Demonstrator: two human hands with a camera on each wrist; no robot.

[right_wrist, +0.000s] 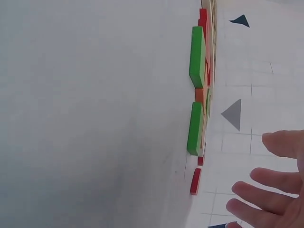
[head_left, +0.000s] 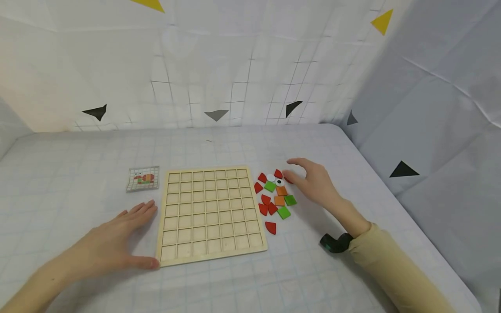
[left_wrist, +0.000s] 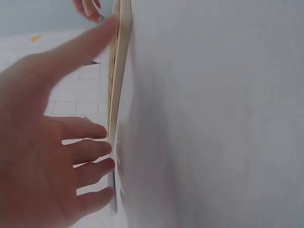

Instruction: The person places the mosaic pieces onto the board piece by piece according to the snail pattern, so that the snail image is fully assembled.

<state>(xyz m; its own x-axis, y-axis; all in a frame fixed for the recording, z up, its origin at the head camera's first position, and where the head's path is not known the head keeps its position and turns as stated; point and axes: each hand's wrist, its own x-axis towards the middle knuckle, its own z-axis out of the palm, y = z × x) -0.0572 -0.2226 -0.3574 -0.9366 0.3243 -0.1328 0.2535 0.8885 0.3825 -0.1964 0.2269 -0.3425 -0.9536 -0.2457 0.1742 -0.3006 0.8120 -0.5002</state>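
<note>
On the table (head_left: pixel 219 287), near the middle: a wooden board (head_left: pixel 211 213) with a raised rim, its face divided by thin strips into square cells.
Left hand (head_left: pixel 105 243): spread wide, palm down beside the board's left side, fingers pointing away from the person; the thumb tip is at the board's near left corner, and no thing shows in the grasp.
Right hand (head_left: pixel 318 184): held above the table at the far right of the loose pieces, with thumb and fingers wide apart; in the right wrist view they stand clear of the pieces.
Red pieces (head_left: pixel 271 228): rounded wedges scattered just right of the board, one partly hidden by the right thumb.
Green squares (head_left: pixel 283 212): three, lying among the reds.
Orange squares (head_left: pixel 279 200): two, near the middle of the cluster.
White discs (head_left: pixel 279 182): two at the far end, one with a black dot.
Picture card (head_left: pixel 142 179): flat, left of the board's far corner, beyond the left fingertips.
Right sleeve (head_left: pixel 395 269): tan, with a black object (head_left: pixel 335 243) beside its cuff.
Wall (head_left: pixel 219 52): pale, with black, grey and yellow triangles.
</note>
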